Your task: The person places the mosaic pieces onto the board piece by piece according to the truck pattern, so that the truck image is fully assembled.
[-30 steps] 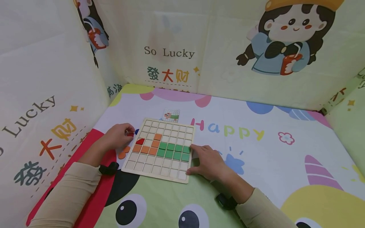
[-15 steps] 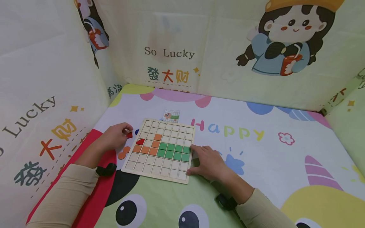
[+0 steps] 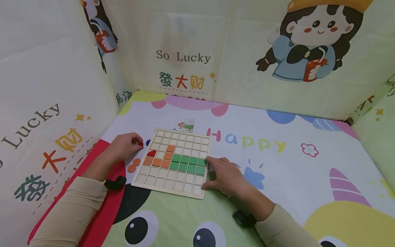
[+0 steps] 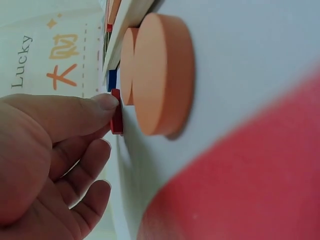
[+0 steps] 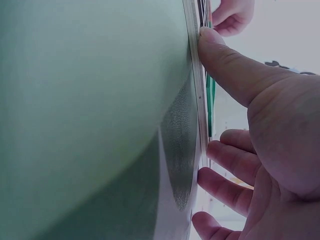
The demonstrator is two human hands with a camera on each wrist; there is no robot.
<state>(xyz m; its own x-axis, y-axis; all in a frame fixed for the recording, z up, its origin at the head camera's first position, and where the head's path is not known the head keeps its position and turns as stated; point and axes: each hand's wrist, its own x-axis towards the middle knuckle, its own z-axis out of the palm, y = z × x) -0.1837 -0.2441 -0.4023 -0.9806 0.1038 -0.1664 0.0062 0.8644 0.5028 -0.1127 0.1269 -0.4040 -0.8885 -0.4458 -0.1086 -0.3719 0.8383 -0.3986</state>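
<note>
My left hand [image 3: 126, 147] pinches a small red tile [image 4: 116, 117] between thumb and finger, just off the wooden grid board's left side; the fingers hide part of it. The tile's full outline cannot be told. On the wooden grid board [image 3: 178, 186] lie green square tiles [image 3: 192, 160], several orange square tiles [image 3: 156, 162] and a red rounded-edge tile [image 3: 151, 153]. My right hand [image 3: 226, 175] touches the board's right edge with thumb and fingertips, its fingers spread and fairly straight.
Two round orange tiles [image 3: 131, 168] lie left of the board, close to my left forearm. A dark blue piece [image 3: 148, 142] sits by the board's upper left edge. Behind the board lies a small picture card [image 3: 185, 125]. Printed cloth walls [image 3: 234, 92] enclose the table's back and sides.
My left hand has drawn slightly left, away from the board, with the red tile still pinched; the tile showed more half a second ago. My right hand and the board have stayed put.
</note>
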